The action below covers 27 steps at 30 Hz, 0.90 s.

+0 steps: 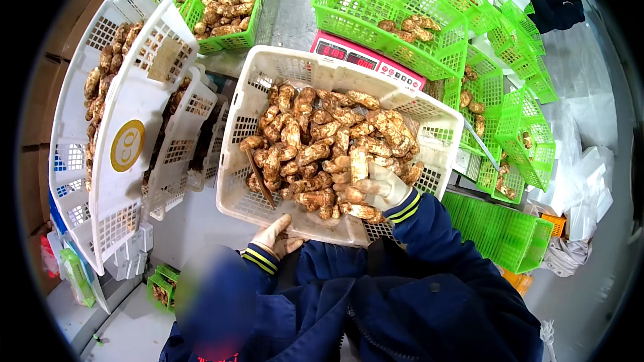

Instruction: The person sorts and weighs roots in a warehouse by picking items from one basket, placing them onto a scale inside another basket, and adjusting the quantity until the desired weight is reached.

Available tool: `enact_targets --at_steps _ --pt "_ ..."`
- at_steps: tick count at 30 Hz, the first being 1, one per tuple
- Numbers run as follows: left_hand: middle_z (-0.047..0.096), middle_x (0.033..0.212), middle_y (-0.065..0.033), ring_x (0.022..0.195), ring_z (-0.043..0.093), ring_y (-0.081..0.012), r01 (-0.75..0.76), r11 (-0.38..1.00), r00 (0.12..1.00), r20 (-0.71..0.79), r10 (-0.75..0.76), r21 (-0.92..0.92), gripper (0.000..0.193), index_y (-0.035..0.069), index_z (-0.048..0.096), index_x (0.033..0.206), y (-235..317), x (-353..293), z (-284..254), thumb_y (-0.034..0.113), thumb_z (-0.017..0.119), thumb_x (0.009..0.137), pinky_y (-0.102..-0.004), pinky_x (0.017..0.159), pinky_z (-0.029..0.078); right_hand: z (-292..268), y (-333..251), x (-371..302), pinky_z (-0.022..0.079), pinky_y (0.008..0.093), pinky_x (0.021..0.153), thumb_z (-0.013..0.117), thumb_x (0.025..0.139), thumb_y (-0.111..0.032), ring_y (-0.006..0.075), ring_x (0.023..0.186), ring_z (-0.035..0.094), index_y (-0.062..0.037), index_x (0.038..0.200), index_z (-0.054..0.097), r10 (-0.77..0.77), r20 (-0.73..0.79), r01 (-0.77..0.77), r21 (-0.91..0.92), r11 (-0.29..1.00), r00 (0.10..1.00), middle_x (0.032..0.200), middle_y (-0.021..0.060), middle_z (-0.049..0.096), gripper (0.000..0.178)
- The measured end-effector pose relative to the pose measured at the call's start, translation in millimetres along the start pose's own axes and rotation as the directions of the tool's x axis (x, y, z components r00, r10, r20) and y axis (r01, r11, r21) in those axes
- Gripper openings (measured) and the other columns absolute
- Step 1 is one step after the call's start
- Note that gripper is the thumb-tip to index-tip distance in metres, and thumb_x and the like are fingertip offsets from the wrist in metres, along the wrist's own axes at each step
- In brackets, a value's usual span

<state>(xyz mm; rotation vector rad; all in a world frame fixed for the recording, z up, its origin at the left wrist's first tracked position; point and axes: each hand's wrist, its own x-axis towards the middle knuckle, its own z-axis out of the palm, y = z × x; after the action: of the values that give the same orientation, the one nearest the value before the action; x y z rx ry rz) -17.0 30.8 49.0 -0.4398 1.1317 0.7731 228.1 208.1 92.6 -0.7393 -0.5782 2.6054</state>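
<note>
A white perforated plastic crate (305, 222) lies right in front of me, heaped with soil-stained brown and cream mushrooms (295, 134), thick-stemmed and some with rounded caps. At the crate's near right part, my right hand (386, 186) reaches in with fingers closed around a pale-stemmed mushroom (359, 163); the heap partly hides the fingertips. My left hand (274, 236) grips the crate's near rim, its thumb along the outside. Inside, toward the left wall, a thin brown stick-like piece (260, 179) leans on the mushrooms.
Behind the crate a pink digital scale (367, 60) carries a green basket (389, 40) with a few mushrooms. Another green basket (231, 10) is filled at the far left. White crates (127, 127) stand tilted at left. Green baskets (500, 104) line the right; another person (553, 0) is beyond.
</note>
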Motion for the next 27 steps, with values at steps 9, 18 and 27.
enact_targets --at_steps 9,18,27 --pt "0.064 0.096 -0.0135 0.085 0.064 -0.0295 0.004 0.997 1.0 0.023 -0.002 -0.082 0.026 0.007 0.055 0.107 -2 2 -2 0.023 0.062 0.088 -0.0385 0.07 0.055 -8 -4 8 0.046 0.0243 0.085 0.069 0.079 -0.001 0.0122 0.096 0.059 0.0052 0.119 0.053 -0.17 -0.208 0.075 -0.401 0.913 0.963 0.109 0.0088 0.063 0.044" --pt "0.065 0.098 -0.0152 0.086 0.063 -0.0312 0.012 0.999 0.999 -0.036 -0.014 -0.051 0.031 0.006 0.058 0.109 -5 6 -7 0.029 0.059 0.089 -0.0365 0.073 0.054 3 -32 -1 0.05 0.0246 0.069 0.072 0.078 -0.008 0.0103 0.081 0.06 0.006 0.107 0.06 -0.328 -0.414 -0.048 -0.678 0.733 0.849 0.098 0.0099 0.066 0.035" --pt "0.066 0.095 -0.0134 0.081 0.065 -0.0272 0.038 0.998 0.999 0.007 -0.037 -0.041 0.026 0.005 0.056 0.106 0 2 -1 0.025 0.059 0.089 -0.036 0.067 0.055 -42 -80 -27 0.05 0.0247 0.066 0.063 0.085 -0.013 0.0147 0.075 0.06 0.0037 0.116 0.051 -0.351 -0.448 -0.154 -0.769 0.621 0.822 0.097 0.0127 0.064 0.037"
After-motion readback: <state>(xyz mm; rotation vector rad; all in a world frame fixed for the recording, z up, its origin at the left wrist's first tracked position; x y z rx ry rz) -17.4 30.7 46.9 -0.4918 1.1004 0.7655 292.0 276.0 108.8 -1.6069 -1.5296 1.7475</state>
